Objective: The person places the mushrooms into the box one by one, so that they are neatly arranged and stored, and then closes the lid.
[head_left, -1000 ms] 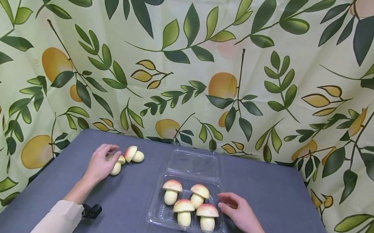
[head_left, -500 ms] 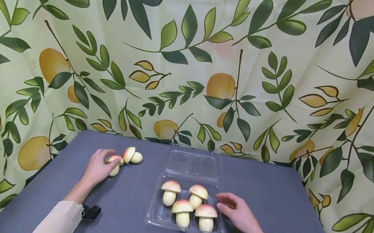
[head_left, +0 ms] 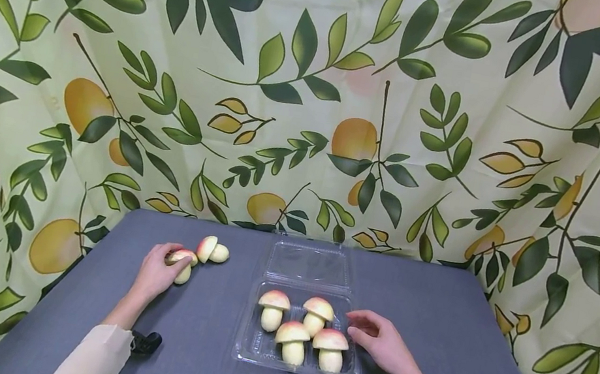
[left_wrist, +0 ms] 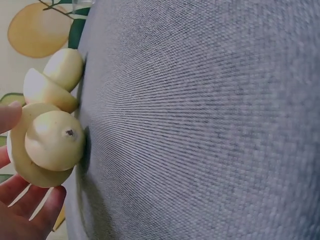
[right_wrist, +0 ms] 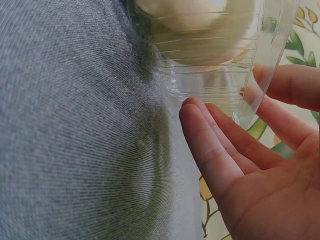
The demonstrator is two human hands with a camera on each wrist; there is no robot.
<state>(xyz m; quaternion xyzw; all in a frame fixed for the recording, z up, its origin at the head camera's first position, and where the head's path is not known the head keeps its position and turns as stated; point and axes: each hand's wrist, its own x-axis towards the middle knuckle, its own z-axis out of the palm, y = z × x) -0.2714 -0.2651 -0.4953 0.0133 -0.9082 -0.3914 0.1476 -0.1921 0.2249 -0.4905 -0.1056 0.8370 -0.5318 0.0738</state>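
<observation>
At the table's left, my left hand (head_left: 158,269) holds a toy mushroom (head_left: 181,274) by its pink-tinged cap. In the left wrist view, thumb and fingers lie around the cap of this mushroom (left_wrist: 56,142), its stem end facing the camera. A second mushroom (head_left: 213,250) lies on its side just behind it. Several more mushrooms (head_left: 294,343) lie in a clear plastic box (head_left: 255,353). My right hand (head_left: 384,341) is at the box's right side, fingers loosely bent. In the right wrist view, its fingertips (right_wrist: 192,112) are close against the clear wall; contact is hard to tell.
The box's clear lid (head_left: 311,263) is folded back flat toward the rear of the grey cloth-covered table (head_left: 200,355). A curtain (head_left: 312,116) printed with leaves and fruit stands behind and along the sides.
My left hand has settled slightly lower on the mushroom, and more of its cap shows between thumb and fingers. The right hand and the box have stayed in place.
</observation>
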